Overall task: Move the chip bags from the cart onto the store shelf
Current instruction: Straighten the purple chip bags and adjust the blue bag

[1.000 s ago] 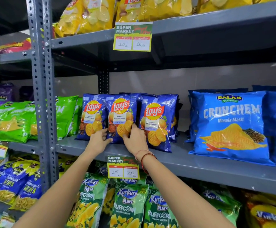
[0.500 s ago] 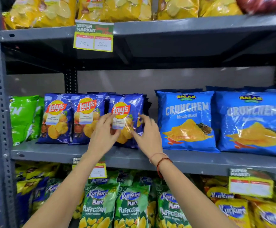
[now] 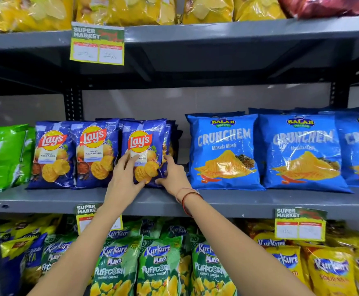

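Three dark blue Lay's chip bags stand upright in a row on the grey middle shelf (image 3: 249, 202). Both my hands are on the rightmost Lay's bag (image 3: 145, 144). My left hand (image 3: 124, 180) presses its lower left front with fingers spread. My right hand (image 3: 173, 175) grips its lower right edge, thumb at the bottom corner. More Lay's bags stand behind it. The middle Lay's bag (image 3: 95, 152) and the left Lay's bag (image 3: 51, 154) stand untouched beside it. No cart is in view.
Light blue Crunchem bags (image 3: 224, 150) fill the shelf to the right, green bags (image 3: 5, 157) to the left. Yellow chip bags (image 3: 131, 9) sit on the top shelf, Kurkure bags (image 3: 159, 265) on the lower one. Price tags (image 3: 97, 47) hang from shelf edges.
My view has shifted right along the shelf. Both hands left the middle Lay's bag and moved onto the rightmost one, settling lower on its sides.
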Tool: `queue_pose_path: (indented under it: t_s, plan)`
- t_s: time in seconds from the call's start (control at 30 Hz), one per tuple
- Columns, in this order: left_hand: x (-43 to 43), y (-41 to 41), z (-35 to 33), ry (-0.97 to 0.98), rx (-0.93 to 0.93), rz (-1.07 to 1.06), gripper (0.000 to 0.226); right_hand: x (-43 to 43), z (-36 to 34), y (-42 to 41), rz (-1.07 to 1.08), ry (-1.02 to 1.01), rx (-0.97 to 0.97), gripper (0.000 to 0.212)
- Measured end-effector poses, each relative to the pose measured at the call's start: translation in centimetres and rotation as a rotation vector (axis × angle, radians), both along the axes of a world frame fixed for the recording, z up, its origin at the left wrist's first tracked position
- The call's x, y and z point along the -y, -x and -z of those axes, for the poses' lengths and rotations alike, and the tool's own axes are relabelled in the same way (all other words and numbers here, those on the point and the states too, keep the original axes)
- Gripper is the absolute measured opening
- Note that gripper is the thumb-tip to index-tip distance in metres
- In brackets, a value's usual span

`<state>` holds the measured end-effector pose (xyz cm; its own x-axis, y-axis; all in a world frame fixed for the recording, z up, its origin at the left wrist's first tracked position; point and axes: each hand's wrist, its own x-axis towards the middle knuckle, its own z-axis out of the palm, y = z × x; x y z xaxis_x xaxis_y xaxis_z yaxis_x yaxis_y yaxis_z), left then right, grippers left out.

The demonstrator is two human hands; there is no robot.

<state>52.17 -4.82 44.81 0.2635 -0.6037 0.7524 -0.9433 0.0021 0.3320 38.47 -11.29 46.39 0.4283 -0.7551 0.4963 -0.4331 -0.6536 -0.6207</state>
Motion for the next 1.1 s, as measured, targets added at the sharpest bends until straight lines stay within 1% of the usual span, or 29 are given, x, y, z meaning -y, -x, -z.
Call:
queue_pose_path:
  t_s: [0.07,0.17,0.27,0.37,0.43,0.47,0.5,0.57,0.63,0.67,0.73,0.77,0.8,0.87,0.9,0.93,1.0,1.03,1.1]
  plan:
    - [0.0,0.4,-0.2,0.024,0.022,-0.019,0.072,-0.1,0.0,1.2,-0.002,0.05,0.046,0.076]
    - [0.1,2.2,-1.0,0.129,0.045,-0.018,0.066,-0.2,-0.7,4.3,0.028,0.188,0.153,0.061]
    - [0.8,5.4,-2.2,0.233,0.049,0.074,0.055,0.0,-1.5,8.3,0.125,0.277,0.271,0.052]
    - [2.3,8.9,-3.1,0.235,-0.045,0.245,0.054,1.0,-1.9,12.4,0.353,0.419,0.392,0.05]
    - [3.9,10.6,-3.4,0.174,-0.152,0.333,0.062,2.1,-1.9,14.7,0.479,0.418,0.456,0.057]
    - [4.8,11.3,-3.5,0.124,-0.228,0.377,0.07,2.7,-1.9,15.7,0.495,0.376,0.482,0.064]
    - [5.6,12.0,-3.7,0.066,-0.326,0.43,0.08,3.3,-1.9,16.4,0.472,0.3,0.512,0.073]
    - [6.9,13.0,-4.1,-0.067,-0.58,0.532,0.095,4.4,-2.1,17.4,0.361,0.085,0.568,0.091]
    - [8.4,13.3,-4.2,-0.167,-0.828,0.613,0.1,5.8,-2.3,17.9,0.235,-0.134,0.566,0.106]
    - [9.0,13.2,-4.3,-0.208,-0.933,0.646,0.104,6.5,-2.4,18.0,0.183,-0.23,0.557,0.114]
    - [10.0,12.9,-4.1,-0.262,-1.079,0.683,0.122,7.7,-2.5,18.1,0.095,-0.365,0.542,0.127]
    - [10.3,12.8,-4.0,-0.276,-1.119,0.696,0.127,8.3,-2.5,18.2,0.054,-0.399,0.534,0.125]
    - [10.6,12.6,-3.8,-0.27,-1.151,0.711,0.124,8.8,-2.6,18.2,0.015,-0.414,0.528,0.112]
    - [10.8,12.9,-3.6,-0.227,-1.201,0.738,0.108,9.3,-2.8,18.4,-0.056,-0.392,0.521,0.077]
    - [10.9,13.1,-3.6,-0.205,-1.204,0.745,0.107,9.4,-2.9,18.5,-0.087,-0.366,0.518,0.069]
    - [10.9,13.1,-3.5,-0.179,-1.189,0.742,0.109,9.5,-3.1,18.6,-0.116,-0.341,0.521,0.065]
    - [10.9,13.3,-3.4,-0.12,-1.134,0.739,0.114,9.8,-3.2,18.6,-0.155,-0.299,0.539,0.066]
    - [11.2,13.2,-3.3,-0.103,-1.115,0.738,0.114,10.0,-3.1,18.6,-0.166,-0.284,0.55,0.067]
    - [11.5,13.2,-3.2,-0.095,-1.085,0.742,0.104,10.3,-2.8,18.6,-0.168,-0.267,0.56,0.068]
